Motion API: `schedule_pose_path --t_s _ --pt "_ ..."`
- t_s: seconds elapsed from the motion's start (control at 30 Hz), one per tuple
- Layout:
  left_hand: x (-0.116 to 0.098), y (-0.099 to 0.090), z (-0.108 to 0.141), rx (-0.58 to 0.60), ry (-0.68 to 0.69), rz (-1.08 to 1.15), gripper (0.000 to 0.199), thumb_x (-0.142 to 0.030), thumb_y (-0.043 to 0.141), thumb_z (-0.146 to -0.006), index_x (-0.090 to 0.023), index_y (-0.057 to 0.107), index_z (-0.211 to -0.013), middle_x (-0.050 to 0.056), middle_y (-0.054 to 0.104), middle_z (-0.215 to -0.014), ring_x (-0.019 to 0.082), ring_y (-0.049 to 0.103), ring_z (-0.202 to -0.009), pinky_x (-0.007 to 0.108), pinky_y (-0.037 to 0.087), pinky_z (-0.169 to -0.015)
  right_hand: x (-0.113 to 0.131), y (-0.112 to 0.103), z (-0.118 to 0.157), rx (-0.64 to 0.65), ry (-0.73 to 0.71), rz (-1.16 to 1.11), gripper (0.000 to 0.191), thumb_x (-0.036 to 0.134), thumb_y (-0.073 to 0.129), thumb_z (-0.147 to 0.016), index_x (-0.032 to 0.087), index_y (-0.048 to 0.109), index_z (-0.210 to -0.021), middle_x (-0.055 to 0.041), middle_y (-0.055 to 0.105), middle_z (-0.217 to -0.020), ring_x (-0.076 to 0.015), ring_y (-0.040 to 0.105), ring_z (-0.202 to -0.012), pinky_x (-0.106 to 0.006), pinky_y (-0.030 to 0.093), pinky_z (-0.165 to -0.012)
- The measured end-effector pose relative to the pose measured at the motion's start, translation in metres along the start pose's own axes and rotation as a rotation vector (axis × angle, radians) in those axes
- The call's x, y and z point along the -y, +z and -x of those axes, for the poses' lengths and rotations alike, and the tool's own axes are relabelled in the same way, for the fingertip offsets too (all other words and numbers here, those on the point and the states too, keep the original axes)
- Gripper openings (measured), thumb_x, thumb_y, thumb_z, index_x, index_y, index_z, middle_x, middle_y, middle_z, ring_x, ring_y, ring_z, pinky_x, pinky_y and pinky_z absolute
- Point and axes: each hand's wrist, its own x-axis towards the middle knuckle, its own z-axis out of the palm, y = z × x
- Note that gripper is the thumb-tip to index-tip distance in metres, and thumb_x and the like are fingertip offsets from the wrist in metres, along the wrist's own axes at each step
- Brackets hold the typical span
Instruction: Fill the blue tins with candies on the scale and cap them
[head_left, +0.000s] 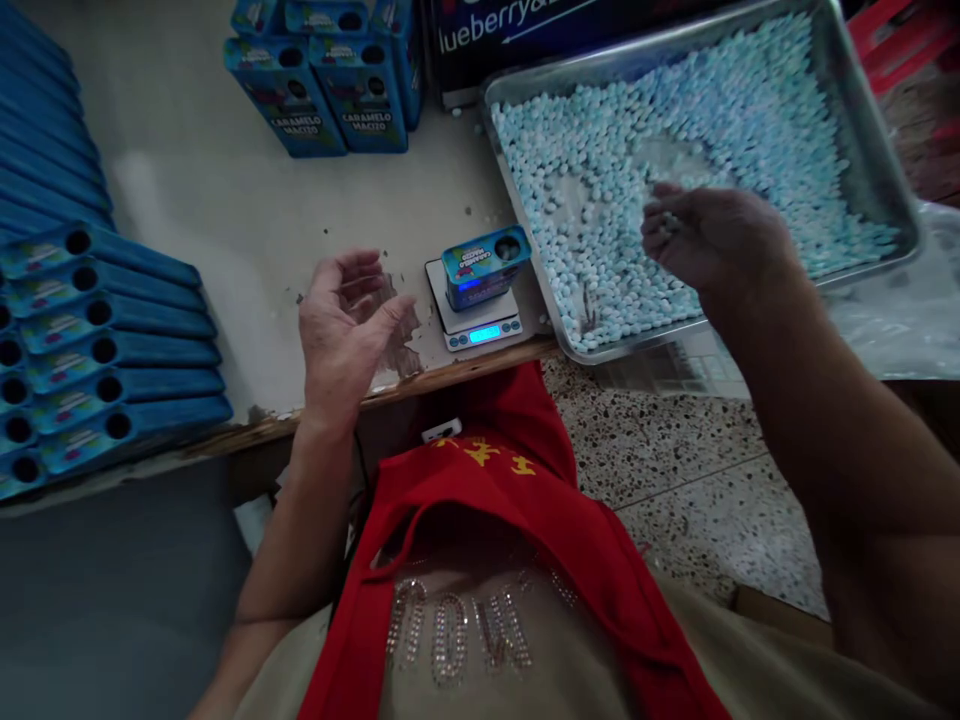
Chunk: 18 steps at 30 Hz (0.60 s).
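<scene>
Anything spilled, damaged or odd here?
A ragged worn patch beside the left hand breaks up the pale tabletop, so it looks damaged. Stray pale pieces lie outside the metal tray, near its upper-left corner, apparently spilled.

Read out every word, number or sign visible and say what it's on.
"CARAMELO MACIZO": rear blue boxes and the box on the scale.
"lueberry&", cut off, beside an arrow: dark carton.
"OW", first letter unclear: shirt.
Too blurred or small to read: scale display, yellow apron print, labels on stacked boxes at left.
</scene>
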Motion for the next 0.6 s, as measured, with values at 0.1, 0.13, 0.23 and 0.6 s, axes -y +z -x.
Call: schedule_pose_path --t_s 0.1,0.13,0.23,0.6 --pt "-0.009 0.002 0.001 0.010 0.002 -0.030 0.077 -0.073 0.107 -0.076 -0.033 0.074 -0.132 0.005 0.080 -0.129 0.032 0.079 -0.122 0.052 0.069 -0.108 -0.022 -0.019 -0.005 -0.020 0.007 -0.032 0.033 0.020 0.096 -0.080 0.036 0.069 -0.091 -0.0006 0.071 -0.085 -0.0245 0.063 -0.089 -0.039 0.058 -0.078" --pt "-0.013 0.005 0.002 0.020 -0.005 -0.042 0.076 -0.072 0.107 -0.077 -0.032 0.073 -0.133 0.006 0.079 -0.130 0.032 0.079 -0.124 0.051 0.069 -0.108 -0.025 -0.018 -0.005 -0.012 0.006 -0.039 0.032 0.019 0.096 -0.080 0.035 0.070 -0.092 -0.0005 0.072 -0.083 -0.0230 0.062 -0.085 -0.038 0.056 -0.075" --pt "-0.027 0.014 0.009 0.034 -0.029 -0.071 0.075 -0.063 0.108 -0.078 -0.030 0.071 -0.136 0.008 0.079 -0.131 0.032 0.079 -0.127 0.049 0.070 -0.109 -0.024 -0.001 -0.002 0.041 -0.008 -0.016 0.028 0.021 0.098 -0.084 0.032 0.073 -0.090 0.0002 0.071 -0.079 -0.0190 0.058 -0.074 -0.036 0.049 -0.068" --pt "-0.055 0.011 0.004 0.083 -0.077 -0.251 0.064 -0.050 0.102 -0.088 -0.029 0.072 -0.141 0.009 0.081 -0.133 0.031 0.079 -0.129 0.046 0.068 -0.113 0.011 0.061 -0.007 0.320 -0.140 0.357 0.046 0.061 0.090 -0.103 0.025 0.070 -0.082 0.0028 0.054 -0.066 -0.0129 0.048 -0.057 -0.028 0.036 -0.051"
